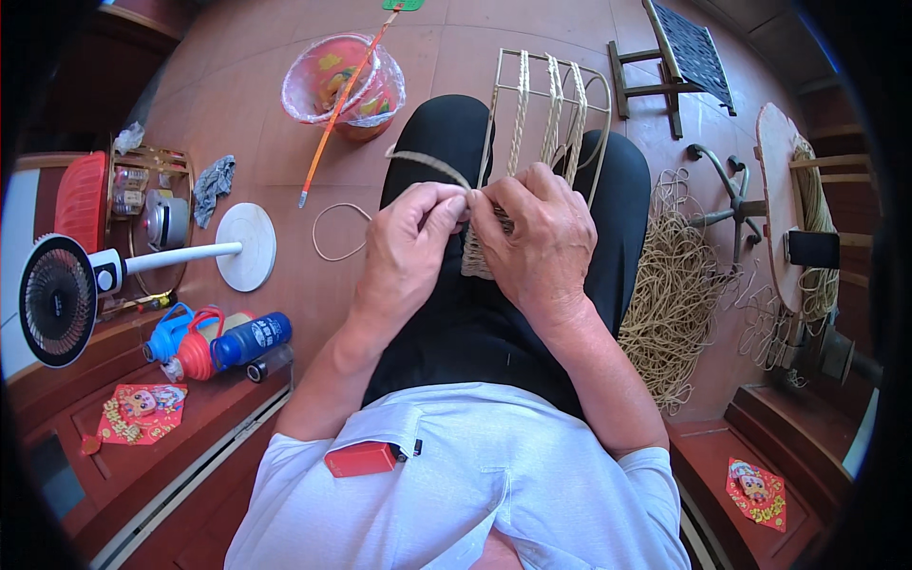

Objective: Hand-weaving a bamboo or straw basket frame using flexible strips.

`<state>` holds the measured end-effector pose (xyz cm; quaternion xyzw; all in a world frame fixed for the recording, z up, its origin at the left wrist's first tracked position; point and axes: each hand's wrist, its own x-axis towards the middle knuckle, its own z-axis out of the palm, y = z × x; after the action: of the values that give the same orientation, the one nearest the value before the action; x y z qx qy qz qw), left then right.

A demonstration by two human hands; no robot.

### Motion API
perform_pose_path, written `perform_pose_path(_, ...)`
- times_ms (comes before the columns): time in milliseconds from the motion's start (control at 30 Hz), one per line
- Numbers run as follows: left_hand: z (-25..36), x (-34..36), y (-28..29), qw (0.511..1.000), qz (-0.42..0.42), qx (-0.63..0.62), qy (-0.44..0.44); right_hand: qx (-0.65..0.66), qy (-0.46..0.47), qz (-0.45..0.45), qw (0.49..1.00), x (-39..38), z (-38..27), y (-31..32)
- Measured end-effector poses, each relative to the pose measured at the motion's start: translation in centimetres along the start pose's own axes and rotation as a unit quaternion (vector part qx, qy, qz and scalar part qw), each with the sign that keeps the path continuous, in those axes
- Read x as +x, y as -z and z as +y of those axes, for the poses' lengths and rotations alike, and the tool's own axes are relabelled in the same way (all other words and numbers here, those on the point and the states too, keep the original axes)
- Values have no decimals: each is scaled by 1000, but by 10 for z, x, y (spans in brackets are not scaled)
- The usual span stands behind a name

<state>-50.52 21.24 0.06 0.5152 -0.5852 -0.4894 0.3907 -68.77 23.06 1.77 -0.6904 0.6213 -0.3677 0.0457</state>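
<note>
A wire frame [594, 90] rests upright between my knees, with several braided cord strands [551, 95] running lengthwise and a woven band [480, 256] at its lower part. My left hand [413, 247] pinches a pale cord [420, 159] just left of the frame, its loose end arching up to the left. My right hand [532, 237] is over the woven part, thumb and forefinger closed at the same cord beside my left fingertips; its other fingers are curled and partly hide the weaving.
At left are a fan [57, 299], bottles [250, 340], a rack [157, 180], a bucket [337, 85] with a long stick [347, 95] and a cord loop [339, 256]. At right are a cord heap [670, 304], wheeled chair base [722, 209], folding stool [689, 52] and round board [779, 161] with coiled cord.
</note>
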Motion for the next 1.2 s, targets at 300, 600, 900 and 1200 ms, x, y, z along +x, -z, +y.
perform_pose_path(300,2,21,-7,992,-29,-104,58,10,-12,-18,1000,0,0,2)
perform_pose_path(600,1,23,-4,951,-109,-240,162,77,-28,-43,996,3,7,18)
perform_pose_path(900,-5,25,0,942,-160,-249,160,14,76,-114,990,12,18,30)
perform_pose_path(1200,13,24,-13,893,36,265,-363,-114,108,-135,978,-7,43,71)
